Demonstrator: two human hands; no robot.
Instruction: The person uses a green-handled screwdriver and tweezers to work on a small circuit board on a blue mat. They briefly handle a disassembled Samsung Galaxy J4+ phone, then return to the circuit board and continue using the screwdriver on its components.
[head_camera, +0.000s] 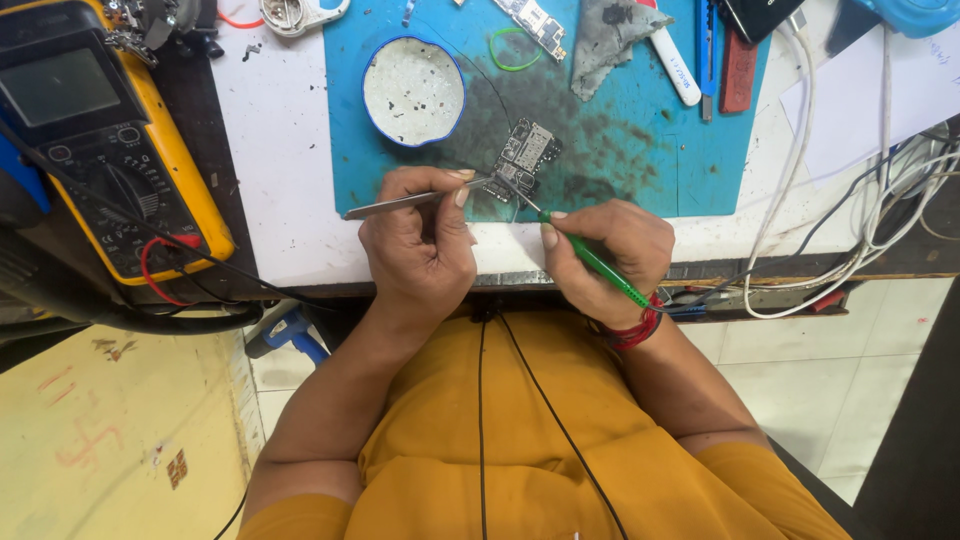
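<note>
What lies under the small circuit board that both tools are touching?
The circuit board lies on a blue mat, smudged dark around it. The mat rests on a white table. The mat directly beneath the board is covered, so nothing there can be seen.

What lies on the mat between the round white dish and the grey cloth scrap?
In the head view, a green rubber band lies on the blue mat between the round dish and the grey cloth.
</note>
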